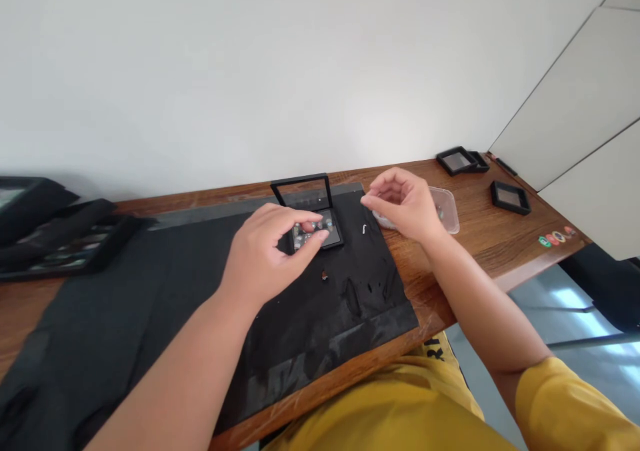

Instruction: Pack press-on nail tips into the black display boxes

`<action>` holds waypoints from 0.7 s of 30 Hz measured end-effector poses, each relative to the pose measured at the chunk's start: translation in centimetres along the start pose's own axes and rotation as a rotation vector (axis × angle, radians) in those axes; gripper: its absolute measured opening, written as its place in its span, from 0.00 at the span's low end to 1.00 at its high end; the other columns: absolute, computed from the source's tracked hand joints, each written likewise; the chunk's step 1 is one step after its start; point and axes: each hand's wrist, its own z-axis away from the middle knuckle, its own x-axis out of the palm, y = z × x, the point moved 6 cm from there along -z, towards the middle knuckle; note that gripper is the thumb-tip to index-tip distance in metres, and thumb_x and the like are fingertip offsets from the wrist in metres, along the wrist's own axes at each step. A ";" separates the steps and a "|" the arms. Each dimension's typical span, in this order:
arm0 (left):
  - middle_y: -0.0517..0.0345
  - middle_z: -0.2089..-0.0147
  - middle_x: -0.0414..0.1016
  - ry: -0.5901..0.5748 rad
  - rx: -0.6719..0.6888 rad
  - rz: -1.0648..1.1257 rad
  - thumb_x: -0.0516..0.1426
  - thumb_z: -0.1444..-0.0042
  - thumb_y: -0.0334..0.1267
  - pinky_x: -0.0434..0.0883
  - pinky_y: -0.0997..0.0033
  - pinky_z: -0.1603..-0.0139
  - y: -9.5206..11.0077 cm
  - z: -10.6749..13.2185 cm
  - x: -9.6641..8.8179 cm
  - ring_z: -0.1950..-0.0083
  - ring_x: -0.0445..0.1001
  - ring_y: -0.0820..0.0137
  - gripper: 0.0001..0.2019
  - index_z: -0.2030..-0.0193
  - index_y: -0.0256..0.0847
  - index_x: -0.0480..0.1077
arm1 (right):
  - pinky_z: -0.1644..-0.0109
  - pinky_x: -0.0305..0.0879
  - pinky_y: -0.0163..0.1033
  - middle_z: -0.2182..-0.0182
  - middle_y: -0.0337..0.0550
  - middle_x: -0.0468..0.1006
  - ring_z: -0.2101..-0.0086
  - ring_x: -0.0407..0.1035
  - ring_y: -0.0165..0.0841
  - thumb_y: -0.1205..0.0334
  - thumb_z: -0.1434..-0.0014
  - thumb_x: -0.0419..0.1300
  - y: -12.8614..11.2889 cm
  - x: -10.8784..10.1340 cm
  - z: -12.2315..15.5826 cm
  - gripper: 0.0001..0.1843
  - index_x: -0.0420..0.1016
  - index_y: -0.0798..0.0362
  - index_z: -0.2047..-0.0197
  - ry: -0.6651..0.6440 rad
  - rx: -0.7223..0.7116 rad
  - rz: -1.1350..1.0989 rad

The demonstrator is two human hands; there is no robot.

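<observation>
A small black display case with its clear lid raised stands on a black cloth. Several small coloured stones lie in its base. My left hand rests on the case's near left side, fingers curled onto the stones. My right hand hovers to the right of the case, fingertips pinched together; what they hold is too small to see. It hangs over a clear plastic container. A tiny white piece and a small brown stone lie on the cloth.
Closed black cases sit at the table's far right, near coloured stickers. A dark tray with stacked cases lies at the left. The wooden table ends close to my body; a white wall stands behind.
</observation>
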 end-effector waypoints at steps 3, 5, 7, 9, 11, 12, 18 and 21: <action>0.58 0.61 0.83 -0.026 0.051 0.027 0.61 0.38 0.46 0.77 0.56 0.49 0.7 0.4 0.8 0.58 0.80 0.60 0.11 0.51 0.50 0.75 | 0.59 0.75 0.38 0.69 0.37 0.80 0.68 0.75 0.29 0.49 0.55 0.78 0.1 3.1 1.1 0.23 0.71 0.50 0.65 -0.166 0.086 -0.189; 0.57 0.59 0.84 -0.017 0.067 0.037 0.62 0.38 0.46 0.77 0.54 0.47 1.1 0.6 1.0 0.55 0.81 0.59 0.13 0.47 0.51 0.74 | 0.59 0.75 0.37 0.70 0.36 0.80 0.69 0.76 0.28 0.51 0.57 0.79 0.4 4.5 1.6 0.24 0.72 0.50 0.65 -0.241 0.125 -0.280; 0.57 0.57 0.84 -0.006 0.068 0.040 0.62 0.38 0.46 0.77 0.52 0.45 1.3 0.7 1.1 0.54 0.81 0.58 0.13 0.47 0.52 0.74 | 0.58 0.76 0.37 0.70 0.35 0.81 0.68 0.77 0.29 0.52 0.57 0.80 0.7 5.3 1.9 0.24 0.73 0.50 0.65 -0.289 0.166 -0.338; 0.57 0.57 0.85 -0.006 0.058 0.036 0.61 0.37 0.47 0.77 0.50 0.44 1.4 0.7 1.1 0.53 0.81 0.58 0.11 0.49 0.52 0.76 | 0.57 0.76 0.37 0.70 0.35 0.81 0.65 0.79 0.30 0.53 0.57 0.80 1.1 5.6 2.0 0.24 0.73 0.50 0.65 -0.315 0.212 -0.379; 0.57 0.57 0.85 -0.012 0.048 0.031 0.61 0.37 0.48 0.76 0.49 0.44 1.5 0.6 1.1 0.53 0.81 0.57 0.09 0.52 0.52 0.77 | 0.56 0.76 0.37 0.69 0.35 0.82 0.64 0.80 0.31 0.54 0.58 0.80 1.5 5.6 2.0 0.24 0.72 0.50 0.64 -0.331 0.256 -0.416; 0.57 0.57 0.85 -0.015 0.045 0.026 0.61 0.37 0.48 0.76 0.49 0.44 1.5 0.6 1.1 0.53 0.81 0.57 0.09 0.54 0.52 0.78 | 0.56 0.76 0.37 0.69 0.35 0.82 0.64 0.80 0.31 0.55 0.58 0.80 1.6 5.5 1.9 0.24 0.72 0.50 0.64 -0.334 0.274 -0.433; 0.58 0.58 0.85 0.008 0.068 0.009 0.61 0.37 0.48 0.77 0.51 0.44 1.8 0.5 1.0 0.54 0.81 0.58 0.08 0.57 0.51 0.78 | 0.55 0.77 0.37 0.68 0.34 0.84 0.64 0.80 0.30 0.60 0.58 0.80 1.6 5.3 2.1 0.24 0.74 0.50 0.62 -0.360 0.349 -0.509; 0.58 0.59 0.85 0.009 0.070 0.003 0.61 0.37 0.47 0.77 0.52 0.45 1.8 0.5 0.9 0.55 0.81 0.59 0.07 0.58 0.51 0.77 | 0.52 0.77 0.37 0.68 0.34 0.84 0.62 0.81 0.30 0.63 0.57 0.79 1.5 5.3 2.2 0.23 0.75 0.50 0.61 -0.377 0.354 -0.527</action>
